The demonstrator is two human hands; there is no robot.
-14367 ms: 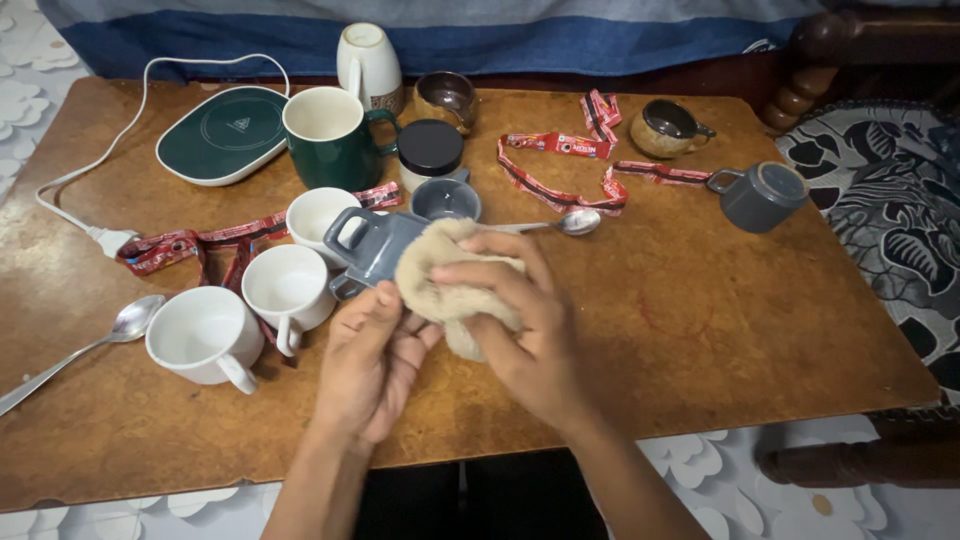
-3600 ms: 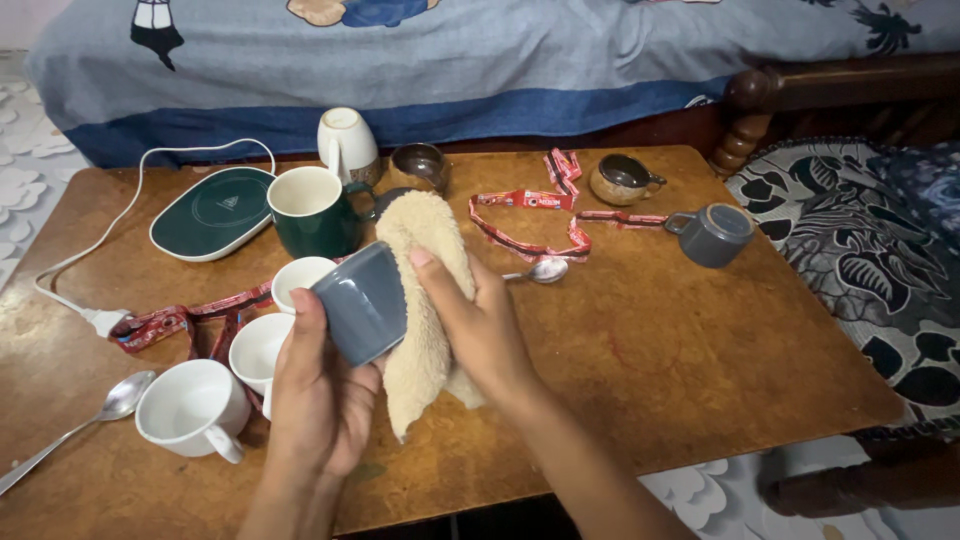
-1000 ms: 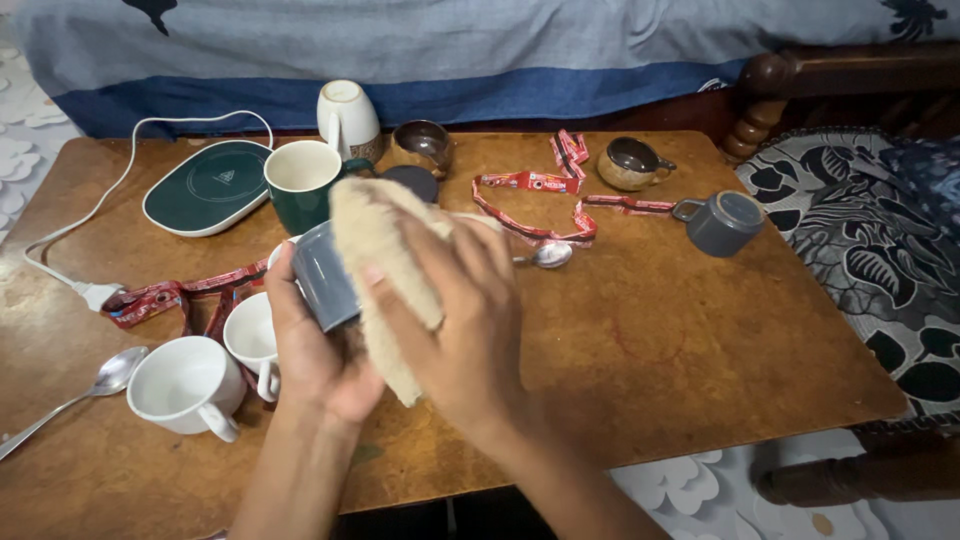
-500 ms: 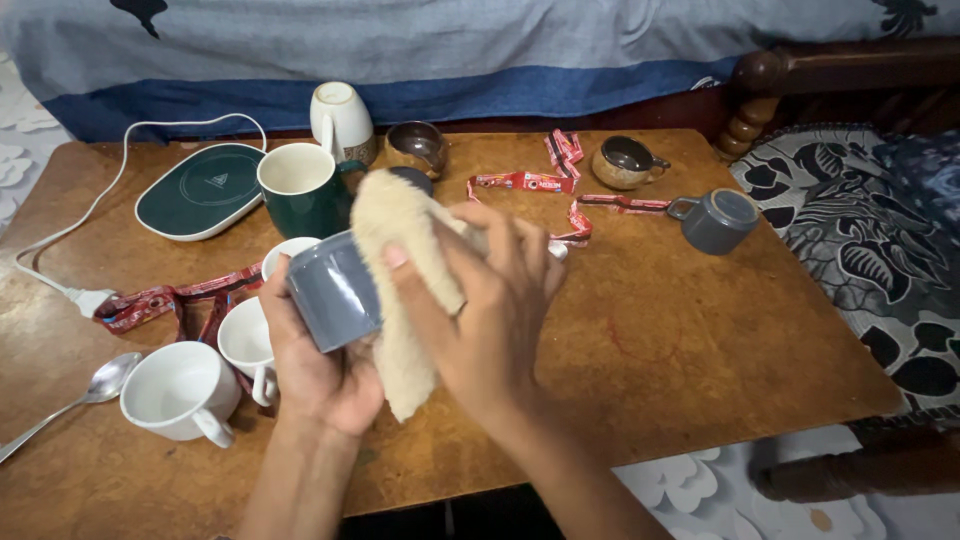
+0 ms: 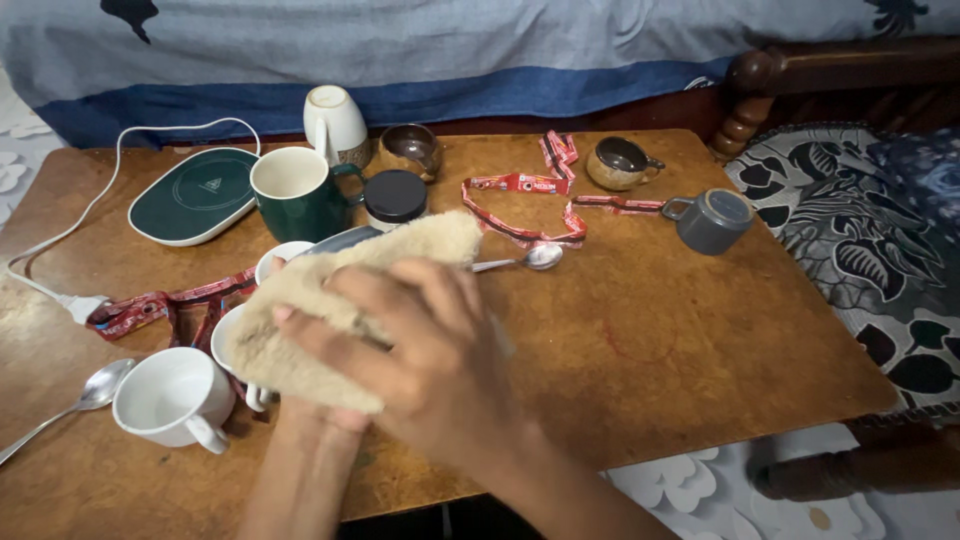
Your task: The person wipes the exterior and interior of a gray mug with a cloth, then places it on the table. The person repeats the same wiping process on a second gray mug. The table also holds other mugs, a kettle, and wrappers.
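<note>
Our right hand [image 5: 420,340] lies spread over the beige fuzzy cloth [image 5: 330,300], pressing it down onto the grey mug [image 5: 345,240]; only the mug's rim shows, above the worktop [image 5: 680,330] nr the front edge. Left hand [image 5: 315,412] is under the cloth, mostly hidden, so we can't tell its grip. Just left: white cups [image 5: 170,395]. Behind: green mug [image 5: 290,192], black-lidded jar [image 5: 395,197], spoon [image 5: 520,260]. Far right, a second grey mug [image 5: 712,220].
</note>
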